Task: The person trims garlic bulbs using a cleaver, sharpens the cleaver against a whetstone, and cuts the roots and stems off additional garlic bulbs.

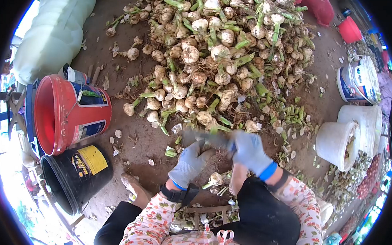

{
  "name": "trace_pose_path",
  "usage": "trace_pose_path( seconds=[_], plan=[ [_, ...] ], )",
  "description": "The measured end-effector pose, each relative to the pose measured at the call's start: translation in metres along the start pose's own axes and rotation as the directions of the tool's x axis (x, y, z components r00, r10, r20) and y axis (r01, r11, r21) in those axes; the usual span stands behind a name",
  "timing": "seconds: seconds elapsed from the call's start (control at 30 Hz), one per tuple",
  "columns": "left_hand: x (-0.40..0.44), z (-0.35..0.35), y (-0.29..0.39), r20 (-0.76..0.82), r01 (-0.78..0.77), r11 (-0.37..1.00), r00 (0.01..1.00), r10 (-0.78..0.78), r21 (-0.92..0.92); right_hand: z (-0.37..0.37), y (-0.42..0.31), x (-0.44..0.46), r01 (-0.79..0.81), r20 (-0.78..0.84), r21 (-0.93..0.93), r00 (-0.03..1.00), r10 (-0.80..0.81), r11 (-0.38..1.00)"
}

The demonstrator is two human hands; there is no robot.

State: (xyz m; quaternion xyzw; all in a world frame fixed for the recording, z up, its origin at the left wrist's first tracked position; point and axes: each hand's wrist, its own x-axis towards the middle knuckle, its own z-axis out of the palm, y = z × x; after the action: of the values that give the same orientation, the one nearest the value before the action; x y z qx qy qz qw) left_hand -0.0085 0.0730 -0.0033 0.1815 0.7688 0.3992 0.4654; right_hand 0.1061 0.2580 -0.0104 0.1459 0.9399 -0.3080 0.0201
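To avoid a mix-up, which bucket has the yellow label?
The black bucket at left, just below the red bucket in the picture; it alone shows a yellow label.

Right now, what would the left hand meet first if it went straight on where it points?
The left hand likely meets the blurred grey blade; depth is unclear, so it might pass beneath toward the bulb pile.

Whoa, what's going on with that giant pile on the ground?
A person wearing gloves sits facing a big heap of garlic bulbs, many with green stems. The right hand grips a blurred, blade-like tool. The left hand is close to it, but what it holds is unclear. Short stem pieces lie beside the heap.
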Motion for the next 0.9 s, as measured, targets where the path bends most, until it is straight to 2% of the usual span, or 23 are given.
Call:
trace_pose_path(
  seconds=[0.03,0.07,0.1,0.17,0.2,0.23,0.27,0.3,0.33,0.37,0.4,0.43,0.5,0.53,0.63,0.67,0.7,0.77,0.8,0.83,0.87,0.9],
  plan=[
    [0.004,0.002,-0.014,-0.059,-0.026,0.992,0.998,0.034,0.119,0.01,0.02,-0.001,-0.195,0.065,-0.103,0.977,0.202,0.975],
    [-0.004,-0.002,0.005,-0.065,-0.127,0.992,0.99,0.128,0.025,0.002,0.025,-0.005,-0.275,0.068,-0.145,0.956,0.287,0.95],
    [0.001,-0.004,0.008,-0.043,-0.141,0.987,0.989,0.144,0.077,-0.006,0.017,0.0,-0.251,0.004,0.059,0.968,0.251,0.966],
    [-0.003,-0.004,0.006,0.047,-0.136,0.975,0.99,0.13,0.177,-0.023,-0.021,-0.008,-0.189,-0.1,0.463,0.96,0.263,0.866],
    [-0.008,-0.007,0.034,0.145,-0.088,0.99,0.987,0.071,0.11,-0.035,-0.03,-0.003,0.04,-0.191,0.316,0.981,0.022,0.948],
    [-0.008,0.001,0.029,0.102,-0.112,0.981,0.986,0.129,-0.158,-0.035,-0.034,0.006,0.306,-0.331,0.304,0.922,-0.202,0.902],
    [-0.011,0.01,0.016,0.048,-0.134,0.901,0.985,0.169,-0.412,-0.035,-0.031,0.009,0.33,-0.261,0.273,0.929,-0.261,0.904],
    [-0.001,0.004,0.02,0.137,-0.228,0.917,0.949,0.284,-0.326,-0.031,-0.028,0.01,0.358,-0.19,0.244,0.929,-0.318,0.901],
    [0.008,-0.001,0.026,0.222,-0.335,0.906,0.892,0.393,-0.258,-0.025,-0.022,0.008,0.143,-0.116,0.467,0.988,-0.1,0.872],
    [0.006,-0.01,0.033,0.306,-0.033,0.859,0.927,0.218,-0.511,-0.019,-0.013,0.004,-0.079,0.008,0.647,0.995,0.096,0.759],
    [0.005,-0.011,0.031,0.249,-0.021,0.666,0.918,0.308,-0.745,-0.019,-0.009,0.004,-0.29,0.17,0.767,0.952,0.255,0.573],
    [0.002,-0.011,0.03,0.172,0.001,0.414,0.911,0.376,-0.91,-0.019,-0.006,0.004,-0.318,0.193,0.831,0.934,0.3,0.456],
    [-0.003,0.003,0.033,0.109,-0.038,0.456,0.95,0.293,-0.889,-0.019,-0.006,0.002,-0.352,0.261,0.916,0.886,0.383,0.19],
    [-0.004,0.014,0.036,0.095,-0.037,0.453,0.959,0.266,-0.891,-0.023,-0.014,0.003,-0.385,0.367,0.923,0.871,0.328,-0.009],
    [-0.002,0.016,0.041,0.069,-0.042,0.511,0.978,0.196,-0.859,-0.01,-0.006,0.0,-0.284,0.171,0.805,0.952,0.255,0.521],
    [-0.003,0.014,0.042,0.056,-0.031,0.505,0.986,0.156,-0.863,-0.009,-0.005,-0.004,-0.293,0.148,0.788,0.944,0.294,0.542],
    [-0.004,0.011,0.041,0.042,-0.022,0.499,0.992,0.115,-0.867,-0.015,-0.009,-0.008,-0.235,0.067,0.723,0.96,0.272,0.65],
    [0.0,0.008,0.023,-0.018,-0.153,0.659,0.978,0.207,-0.737,-0.031,-0.022,-0.014,-0.117,-0.089,0.553,0.976,0.198,0.825],
    [-0.002,0.008,0.021,-0.067,-0.243,0.713,0.962,0.266,-0.658,-0.04,-0.024,-0.008,0.203,-0.257,0.248,0.957,-0.138,0.947],
    [-0.003,0.008,0.019,-0.106,-0.329,0.754,0.938,0.33,-0.569,-0.042,-0.028,-0.008,0.212,-0.217,0.172,0.961,-0.173,0.962],
    [-0.005,0.006,0.019,-0.076,-0.314,0.815,0.945,0.319,-0.487,-0.043,-0.034,-0.007,0.222,-0.176,0.094,0.963,-0.203,0.97],
    [-0.008,0.005,0.023,-0.088,-0.285,0.813,0.956,0.281,-0.508,-0.044,-0.038,-0.007,0.235,-0.131,0.015,0.964,-0.231,0.972]
  ],
)
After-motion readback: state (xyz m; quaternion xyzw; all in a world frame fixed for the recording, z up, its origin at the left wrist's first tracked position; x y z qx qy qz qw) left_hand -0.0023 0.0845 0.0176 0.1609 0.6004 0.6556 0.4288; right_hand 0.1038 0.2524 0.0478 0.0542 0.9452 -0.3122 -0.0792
